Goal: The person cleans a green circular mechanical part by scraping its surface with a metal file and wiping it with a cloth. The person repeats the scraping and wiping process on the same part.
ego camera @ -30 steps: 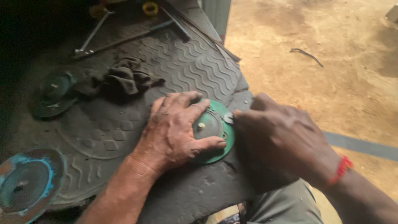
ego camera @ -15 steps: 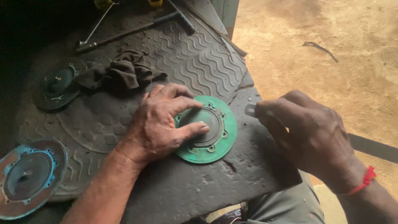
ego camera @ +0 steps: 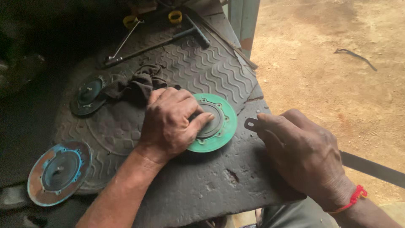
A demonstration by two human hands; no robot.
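A: Nearest, at 5 o'clock: right hand [ego camera: 306, 158], red thread at the wrist, grip pinched narrow on a thin dark blade [ego camera: 252, 123] whose tip pokes out toward 9.

B: And the other end of that blade?

A: Running out past the wrist toward 3, over the dirt ground [ego camera: 337, 76].

B: Left hand?

A: Left hand [ego camera: 171, 122] at centre, palm down, fingers spread over a green disc [ego camera: 221, 126], thumb pressed on its dark middle. Pressing, not closed around anything.

B: Disc's place?

A: Flat on the black rubber mat [ego camera: 198, 185], just at 9 of the blade tip, apart from it.

B: Farther off?

A: At 8, a second disc [ego camera: 59, 172], blue with rusty rim, lying flat. At 10, a third, darker disc [ego camera: 87, 93] touching a crumpled dark rag [ego camera: 137, 84], rag just above the left knuckles.

B: Beyond that?

A: At 12, a long metal bar [ego camera: 160, 40] with cross handle, a thinner rod beside, and two yellow rings [ego camera: 174, 17] at the far edge.
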